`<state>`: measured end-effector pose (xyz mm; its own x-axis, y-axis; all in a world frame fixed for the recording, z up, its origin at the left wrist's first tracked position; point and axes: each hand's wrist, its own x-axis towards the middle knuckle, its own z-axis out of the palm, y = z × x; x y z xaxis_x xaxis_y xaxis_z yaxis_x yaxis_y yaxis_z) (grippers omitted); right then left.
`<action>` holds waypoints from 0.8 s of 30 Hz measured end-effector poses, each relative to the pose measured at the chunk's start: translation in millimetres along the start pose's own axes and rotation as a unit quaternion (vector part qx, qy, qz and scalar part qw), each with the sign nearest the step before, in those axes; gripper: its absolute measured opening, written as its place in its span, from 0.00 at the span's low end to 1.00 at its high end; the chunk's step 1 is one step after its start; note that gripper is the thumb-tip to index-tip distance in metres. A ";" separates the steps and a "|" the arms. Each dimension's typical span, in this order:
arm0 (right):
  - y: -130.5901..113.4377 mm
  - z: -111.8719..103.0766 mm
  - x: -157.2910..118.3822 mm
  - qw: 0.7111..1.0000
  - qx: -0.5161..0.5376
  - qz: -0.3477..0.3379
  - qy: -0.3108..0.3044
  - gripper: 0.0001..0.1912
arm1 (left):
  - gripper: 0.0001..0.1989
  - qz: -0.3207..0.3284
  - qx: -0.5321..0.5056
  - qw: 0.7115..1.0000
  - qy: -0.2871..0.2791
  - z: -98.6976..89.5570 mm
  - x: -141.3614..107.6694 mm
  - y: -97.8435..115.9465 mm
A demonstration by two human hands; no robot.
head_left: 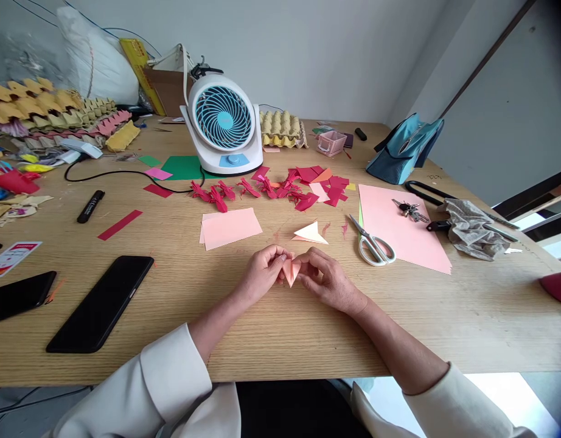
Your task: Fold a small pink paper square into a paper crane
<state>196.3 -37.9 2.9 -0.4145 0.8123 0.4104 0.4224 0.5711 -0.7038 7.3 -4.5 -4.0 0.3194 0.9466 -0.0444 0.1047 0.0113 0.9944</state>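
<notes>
Between my two hands is a small folded piece of light pink paper (pixel 290 272), its point turned down toward me. My left hand (pixel 264 272) pinches it from the left, thumb on top. From the right, the fingertips of my right hand (pixel 325 278) close on its other edge. Just beyond them lies another folded pale paper piece (pixel 310 233). Flat pink paper rectangles (pixel 231 229) rest to the left of it. White-handled scissors (pixel 374 244) lie to the right, beside larger pink sheets (pixel 401 228).
Folded red paper pieces (pixel 266 187) lie in a row before a white fan (pixel 223 125). A black phone (pixel 102 303) and marker (pixel 90 207) are at the left. Keys (pixel 412 211), a grey cloth (pixel 472 228) and a blue bag (pixel 404 149) are at the right. Egg trays (pixel 283 128) stand behind.
</notes>
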 end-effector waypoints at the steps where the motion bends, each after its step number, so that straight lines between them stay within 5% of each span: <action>1: 0.2 0.1 0.2 1.000 -0.002 -0.001 0.005 0.12 | 0.11 -0.001 0.004 1.000 -0.001 -0.2 0.1 -1.2; 10: -0.5 1.4 1.9 0.998 -0.027 0.002 0.052 0.05 | 0.12 0.027 0.051 0.998 -0.011 -0.6 -2.3 -5.5; 24: 2.6 2.2 0.1 0.995 -0.081 0.033 -0.043 0.04 | 0.05 0.150 0.285 0.946 -0.046 -3.1 -7.8 -2.1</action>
<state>195.6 -36.6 -0.2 -0.4458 0.8396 0.3103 0.5727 0.5339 -0.6221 1.6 -11.0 -5.5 0.4935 0.8470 0.1979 0.4784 -0.4543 0.7515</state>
